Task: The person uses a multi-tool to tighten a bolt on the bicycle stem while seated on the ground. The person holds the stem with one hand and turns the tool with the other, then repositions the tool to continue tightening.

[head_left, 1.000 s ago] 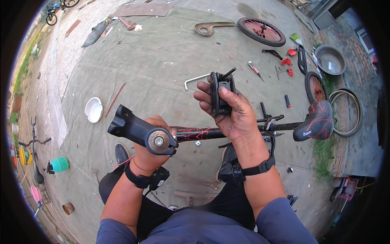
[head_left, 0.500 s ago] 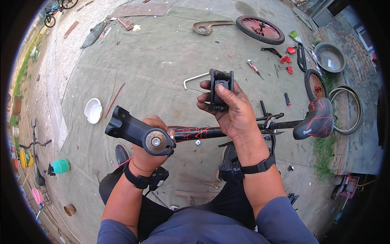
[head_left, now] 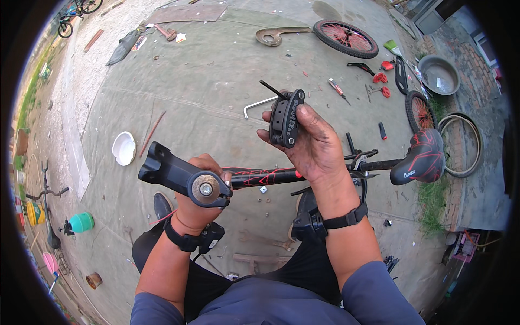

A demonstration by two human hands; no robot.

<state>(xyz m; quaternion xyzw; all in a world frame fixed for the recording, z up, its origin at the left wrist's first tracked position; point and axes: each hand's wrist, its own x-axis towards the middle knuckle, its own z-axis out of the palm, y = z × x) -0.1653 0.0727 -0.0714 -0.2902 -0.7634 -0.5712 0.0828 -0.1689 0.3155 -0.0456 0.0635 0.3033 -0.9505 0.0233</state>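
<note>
My left hand [head_left: 199, 208] is closed around the front end of a black and red bicycle frame [head_left: 262, 177], just under its black stem [head_left: 168, 169]. A round, rusty-looking cap with a bolt in its middle [head_left: 206, 188] tops the stem. Raised above the frame, my right hand [head_left: 314, 143] grips a black folding multi-tool [head_left: 286, 119] between thumb and fingers. One dark bit [head_left: 272, 89] sticks out from the multi-tool's upper end. Beside it shows a silver L-shaped hex key [head_left: 259, 106], apparently on the ground, its far end hidden by the multi-tool.
The frame's saddle [head_left: 418, 160] points right. A wheel [head_left: 346, 39], a screwdriver [head_left: 339, 90], red parts [head_left: 381, 78] and a grey basin [head_left: 440, 75] lie beyond. A white bowl [head_left: 124, 149] sits at left. Between my feet lie small nuts and an open-ended wrench [head_left: 266, 238].
My right hand has turned the multi-tool so its side plate with holes faces up, and a dark bit now sticks out. My left hand stays on the frame.
</note>
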